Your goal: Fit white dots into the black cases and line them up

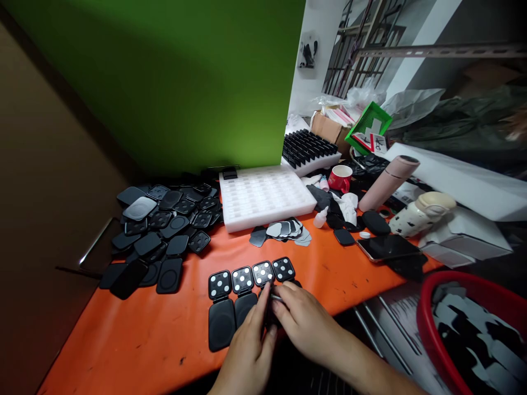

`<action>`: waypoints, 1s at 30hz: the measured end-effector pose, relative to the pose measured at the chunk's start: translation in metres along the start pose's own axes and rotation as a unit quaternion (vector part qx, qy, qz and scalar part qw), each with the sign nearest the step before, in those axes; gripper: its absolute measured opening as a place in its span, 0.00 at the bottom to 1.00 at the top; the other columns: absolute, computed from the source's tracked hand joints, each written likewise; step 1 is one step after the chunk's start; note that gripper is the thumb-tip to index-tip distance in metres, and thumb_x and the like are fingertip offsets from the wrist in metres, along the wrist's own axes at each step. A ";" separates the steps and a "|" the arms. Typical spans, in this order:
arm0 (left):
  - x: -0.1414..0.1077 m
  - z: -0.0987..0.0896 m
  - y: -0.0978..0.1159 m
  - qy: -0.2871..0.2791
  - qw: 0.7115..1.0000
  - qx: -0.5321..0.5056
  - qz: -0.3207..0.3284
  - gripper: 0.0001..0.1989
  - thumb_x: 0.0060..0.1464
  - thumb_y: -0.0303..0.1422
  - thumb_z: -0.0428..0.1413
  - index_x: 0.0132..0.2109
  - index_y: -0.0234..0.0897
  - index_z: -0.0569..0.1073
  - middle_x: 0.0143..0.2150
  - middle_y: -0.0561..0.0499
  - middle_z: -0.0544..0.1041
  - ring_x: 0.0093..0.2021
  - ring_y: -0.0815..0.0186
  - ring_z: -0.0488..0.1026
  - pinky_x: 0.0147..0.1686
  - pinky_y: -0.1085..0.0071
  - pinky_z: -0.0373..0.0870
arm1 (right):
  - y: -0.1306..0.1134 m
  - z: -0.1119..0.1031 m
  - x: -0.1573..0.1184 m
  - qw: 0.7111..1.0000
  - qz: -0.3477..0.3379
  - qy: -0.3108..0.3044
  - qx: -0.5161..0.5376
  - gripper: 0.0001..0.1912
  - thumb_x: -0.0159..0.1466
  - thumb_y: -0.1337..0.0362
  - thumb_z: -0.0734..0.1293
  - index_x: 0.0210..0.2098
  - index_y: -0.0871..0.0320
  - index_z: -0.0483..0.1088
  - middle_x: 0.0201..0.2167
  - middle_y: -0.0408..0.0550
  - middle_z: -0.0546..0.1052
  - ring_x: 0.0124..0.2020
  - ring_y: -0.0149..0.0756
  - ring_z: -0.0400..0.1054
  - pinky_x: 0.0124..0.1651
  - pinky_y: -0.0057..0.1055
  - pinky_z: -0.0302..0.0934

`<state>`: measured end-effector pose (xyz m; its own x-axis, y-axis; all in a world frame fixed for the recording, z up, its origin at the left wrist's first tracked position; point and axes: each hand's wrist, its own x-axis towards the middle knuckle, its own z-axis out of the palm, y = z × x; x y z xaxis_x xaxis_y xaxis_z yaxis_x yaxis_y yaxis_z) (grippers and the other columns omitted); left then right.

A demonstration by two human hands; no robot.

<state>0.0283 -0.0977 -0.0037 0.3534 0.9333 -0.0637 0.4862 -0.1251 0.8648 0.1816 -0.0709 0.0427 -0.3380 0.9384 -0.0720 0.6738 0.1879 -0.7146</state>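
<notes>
Orange sheeting covers the bench (123,332), and near its front sit four opened black hinged cases (242,278), white discs already showing on their square panels, while the jumbled heap of black plastic pieces (164,227) at left shows dark-dotted panels, apparently undone. Over the row's right half, fingers of the left hand (249,345) press together against a thin dark piece (268,317), mostly hidden, as those of the right hand (304,318) pinch a slim grey metallic-looking rod (277,298); beyond, the white foam tray (267,192) carries one small black block (229,173) at its far corner, so plenty looks left.

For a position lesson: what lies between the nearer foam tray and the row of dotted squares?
In the head view, a spread of thin grey pieces lies there.
</notes>
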 end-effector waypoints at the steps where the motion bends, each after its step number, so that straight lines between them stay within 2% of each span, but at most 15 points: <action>1: 0.000 0.000 -0.001 -0.003 1.000 -0.001 -0.006 0.30 0.59 0.27 0.43 0.64 0.45 0.42 0.64 0.49 0.54 0.61 0.63 0.54 0.56 0.64 0.56 | -0.001 -0.002 0.000 1.000 -0.004 -0.008 -0.009 0.10 0.65 0.67 0.54 0.36 0.58 0.66 0.37 0.48 0.70 0.38 0.35 0.64 0.41 0.30 0.56; 5: -0.002 0.000 -0.004 -0.010 0.999 -0.010 -0.031 0.29 0.60 0.27 0.41 0.65 0.43 0.39 0.62 0.47 0.57 0.60 0.63 0.58 0.55 0.62 0.58 | -0.006 -0.007 0.000 0.998 -0.038 -0.045 -0.027 0.10 0.63 0.59 0.58 0.36 0.58 0.66 0.36 0.48 0.70 0.38 0.36 0.64 0.41 0.30 0.56; 7: -0.002 -0.001 -0.002 -0.004 0.999 -0.016 -0.028 0.29 0.60 0.29 0.41 0.65 0.41 0.39 0.62 0.45 0.58 0.59 0.62 0.58 0.55 0.62 0.58 | -0.006 -0.005 0.001 0.997 -0.047 -0.040 -0.037 0.12 0.60 0.55 0.61 0.36 0.58 0.66 0.34 0.47 0.71 0.36 0.36 0.64 0.38 0.30 0.56; 11: 0.000 -0.002 0.004 -0.009 0.997 -0.066 -0.036 0.26 0.61 0.33 0.40 0.64 0.37 0.43 0.58 0.42 0.64 0.56 0.59 0.63 0.52 0.63 0.62 | -0.005 0.006 0.003 0.997 -0.070 -0.006 -0.026 0.10 0.60 0.58 0.61 0.30 0.58 0.66 0.29 0.44 0.70 0.31 0.33 0.63 0.34 0.28 0.54; 14: 0.002 -0.005 0.005 -0.007 0.986 -0.155 -0.067 0.24 0.60 0.36 0.43 0.62 0.36 0.51 0.56 0.42 0.67 0.55 0.58 0.64 0.50 0.65 0.63 | -0.002 0.011 0.003 0.996 -0.077 0.001 0.046 0.09 0.62 0.61 0.60 0.28 0.58 0.66 0.27 0.43 0.70 0.31 0.31 0.63 0.34 0.26 0.54; 16: 0.004 -0.006 0.004 0.009 0.971 -0.221 -0.089 0.23 0.58 0.37 0.47 0.59 0.36 0.56 0.56 0.44 0.66 0.56 0.58 0.62 0.52 0.66 0.62 | 0.000 0.011 0.003 0.990 -0.045 -0.009 0.132 0.11 0.64 0.60 0.56 0.31 0.57 0.66 0.28 0.43 0.70 0.31 0.30 0.64 0.34 0.25 0.55; 18: 0.005 -0.007 0.003 0.012 0.960 -0.260 -0.104 0.25 0.57 0.38 0.49 0.60 0.36 0.55 0.57 0.45 0.66 0.57 0.58 0.61 0.52 0.66 0.61 | 0.001 0.007 0.003 0.980 -0.003 -0.018 0.197 0.13 0.67 0.61 0.52 0.35 0.57 0.65 0.29 0.42 0.70 0.29 0.28 0.64 0.33 0.25 0.56; 20: 0.005 -0.005 0.002 0.011 0.966 -0.236 -0.102 0.27 0.57 0.37 0.48 0.62 0.37 0.51 0.59 0.45 0.63 0.58 0.59 0.60 0.53 0.66 0.60 | 0.001 0.004 0.004 0.982 0.010 -0.011 0.190 0.13 0.67 0.62 0.51 0.37 0.56 0.64 0.30 0.42 0.70 0.31 0.29 0.64 0.35 0.25 0.56; 24: 0.004 0.000 0.003 0.006 0.994 -0.076 -0.075 0.28 0.60 0.33 0.43 0.64 0.37 0.43 0.62 0.44 0.57 0.60 0.61 0.56 0.56 0.65 0.55 | -0.006 0.002 0.004 0.998 0.004 0.021 0.066 0.10 0.66 0.64 0.54 0.36 0.56 0.65 0.33 0.44 0.70 0.36 0.33 0.64 0.38 0.28 0.56; 27: 0.003 0.000 0.007 -0.014 0.997 0.015 -0.080 0.28 0.60 0.31 0.40 0.65 0.34 0.40 0.61 0.41 0.59 0.58 0.60 0.60 0.53 0.66 0.58 | -0.011 0.004 0.003 1.000 0.010 0.018 -0.002 0.10 0.66 0.67 0.53 0.36 0.57 0.65 0.34 0.45 0.70 0.36 0.33 0.64 0.38 0.29 0.56; 30: 0.001 -0.002 0.011 -0.020 0.991 0.087 -0.097 0.28 0.59 0.29 0.41 0.65 0.34 0.42 0.59 0.40 0.63 0.53 0.59 0.66 0.48 0.66 0.62 | -0.013 0.002 0.001 0.999 -0.007 0.001 -0.049 0.11 0.66 0.67 0.52 0.35 0.58 0.64 0.34 0.47 0.69 0.36 0.34 0.63 0.39 0.30 0.56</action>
<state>0.0318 -0.0976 0.0066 0.2692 0.9320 -0.2428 0.6774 -0.0040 0.7356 0.1706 -0.0727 0.0502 -0.3465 0.9360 -0.0618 0.7300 0.2277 -0.6444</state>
